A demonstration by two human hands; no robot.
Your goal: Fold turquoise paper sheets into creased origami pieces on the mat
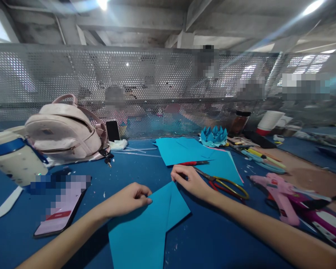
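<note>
A folded sheet of blue paper (148,228) lay flat on the blue table (207,239), just in front of the scissors (226,185), and it served as the centre of the scene. Its long axis ran from the near edge of the table away from the person, leaning a little to the right, and its folded tip pointed away, toward the scissors and the perforated metal screen (168,86) beyond. A crease ran along that axis from the tip down the middle. The left hand (128,200) rested on the paper's left edge with its fingers curled together and the fingertips pressed down on the sheet. The right hand (192,182) sat at the paper's far tip, its fingers closed together and pinching or pressing that point; which of the two could not be told. Beyond the tip, more loose blue sheets (184,151) lay spread, with a folded blue paper crown (213,136) behind them. Left of the paper lay a phone (61,209), and further left stood a white bottle (16,158) and a pale pink backpack (64,130). To the right of the paper, past the scissors, lay a pink glue gun (280,192).
</note>
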